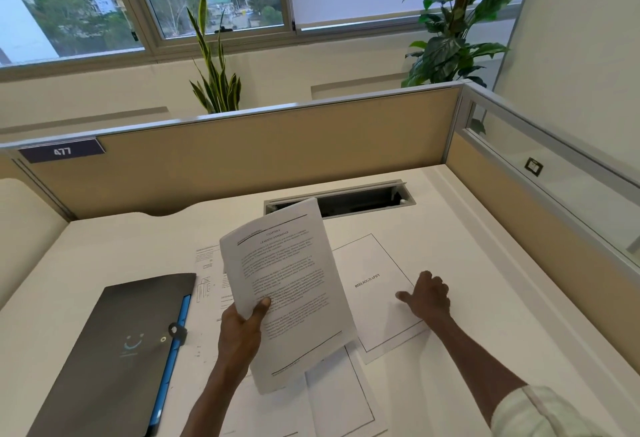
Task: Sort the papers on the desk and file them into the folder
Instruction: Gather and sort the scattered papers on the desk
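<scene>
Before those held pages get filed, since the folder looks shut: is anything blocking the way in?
Yes. The dark folder lies closed, its clasp fastened. The left hand holds the pages; bare desk lies between.

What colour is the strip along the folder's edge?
Bright blue, running along the right edge of the dark grey folder; the head view shows it clearly.

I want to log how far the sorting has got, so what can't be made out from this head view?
- Sheets under the held papers: partly covered by them and the left hand.
- Body text of every page: too small to read; only the BIBLIOGRAPHY page heading is legible.
- Folder: closed, contents hidden; its lower corner is cut off by the frame edge.
- Right hand: fingertips curled under, contact unclear.
</scene>
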Available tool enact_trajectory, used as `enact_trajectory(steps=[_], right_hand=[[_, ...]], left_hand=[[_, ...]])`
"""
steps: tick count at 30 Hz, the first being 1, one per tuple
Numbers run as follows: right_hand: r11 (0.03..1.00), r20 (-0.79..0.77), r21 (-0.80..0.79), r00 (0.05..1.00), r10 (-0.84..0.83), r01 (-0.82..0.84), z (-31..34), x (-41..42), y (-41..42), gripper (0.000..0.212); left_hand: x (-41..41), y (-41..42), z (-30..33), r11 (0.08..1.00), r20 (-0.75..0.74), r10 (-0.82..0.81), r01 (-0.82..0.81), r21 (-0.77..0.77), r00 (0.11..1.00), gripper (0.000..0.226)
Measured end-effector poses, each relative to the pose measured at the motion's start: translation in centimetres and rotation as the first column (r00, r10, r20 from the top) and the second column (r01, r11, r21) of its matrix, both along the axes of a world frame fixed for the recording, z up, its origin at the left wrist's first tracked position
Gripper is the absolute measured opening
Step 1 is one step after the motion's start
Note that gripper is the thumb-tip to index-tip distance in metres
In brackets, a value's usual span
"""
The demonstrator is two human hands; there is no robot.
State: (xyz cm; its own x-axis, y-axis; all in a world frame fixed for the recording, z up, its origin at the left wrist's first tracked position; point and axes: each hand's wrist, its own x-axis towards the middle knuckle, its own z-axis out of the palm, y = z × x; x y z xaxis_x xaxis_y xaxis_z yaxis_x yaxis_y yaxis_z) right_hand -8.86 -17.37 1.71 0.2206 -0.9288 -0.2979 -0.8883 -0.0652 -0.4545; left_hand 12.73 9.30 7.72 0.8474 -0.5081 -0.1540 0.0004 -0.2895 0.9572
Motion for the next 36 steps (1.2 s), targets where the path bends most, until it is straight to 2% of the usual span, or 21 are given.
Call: enact_trajectory(steps=[3,6,8,10,12,15,18,22,27,30,32,34,36], right_hand=[[0.998,-0.235,-0.008,0.971,0.051,-0.055,-0.4,0.6,0.3,0.08],[0.998,-0.293,0.013,0.954,0.064,-0.063,-0.6,0.8,0.0,0.076],[0.997,-0.236,0.063,0.97,0.057,-0.043,-0.2,0.8,-0.5,0.067],[0.999,-0.155,0.035,0.988,0.028,-0.023,0.2,0.5,-0.7,0.046],[0.998,-0.078,-0.065,0.997,0.002,-0.007,0.6,0.2,-0.7,0.027],[0.972,0.064,-0.236,0.998,0.028,-0.012,1.7,-0.1,-0.1,0.016],[0.94,0.192,-0.342,0.979,0.071,-0.002,3.9,-0.1,0.7,0.007],[0.925,0.36,-0.378,0.924,0.128,0.019,7.4,-0.1,1.5,0.014],[0.926,0.518,-0.376,0.835,0.185,0.027,11.3,-0.9,2.4,0.015],[0.953,0.581,-0.302,0.795,0.176,0.01,12.6,-1.4,3.1,0.018],[0.986,0.639,-0.164,0.758,0.129,-0.029,13.0,-1.5,3.7,0.019],[0.996,0.694,-0.013,0.716,0.074,-0.09,13.1,-1.7,4.5,0.018],[0.986,0.698,0.073,0.714,0.055,-0.147,12.7,-1.9,5.5,0.018]], left_hand=[[0.4,0.4,0.1,1.0,0.007,0.012,-0.013,0.008,1.0,0.011],[0.8,0.6,0.2,1.0,0.017,0.019,-0.02,0.01,1.0,0.012],[0.9,0.6,0.2,1.0,0.015,0.028,-0.028,0.001,0.999,0.012],[1.0,0.7,0.1,0.999,0.016,0.038,-0.038,0.0,0.999,0.011],[1.1,0.7,0.1,0.999,0.017,0.05,-0.05,0.005,0.999,0.011],[1.2,0.5,-0.1,0.997,0.045,0.069,-0.07,0.017,0.997,0.01],[1.1,0.3,-0.1,0.994,0.086,0.108,-0.11,0.021,0.99,0.008],[1.1,0.0,0.0,0.988,0.08,0.15,-0.152,0.018,0.985,0.016],[1.0,-0.8,0.3,0.993,0.016,0.111,-0.111,0.026,0.994,0.016],[0.6,-1.0,0.5,0.998,-0.095,0.07,-0.069,0.016,0.993,0.03],[0.3,-1.1,0.6,0.999,-0.18,0.038,-0.041,-0.013,0.983,0.034],[-0.2,-1.0,0.7,0.997,-0.265,-0.003,-0.019,-0.078,0.964,0.027],[-0.9,-1.0,0.9,0.991,-0.336,-0.054,0.009,-0.134,0.94,0.02]])
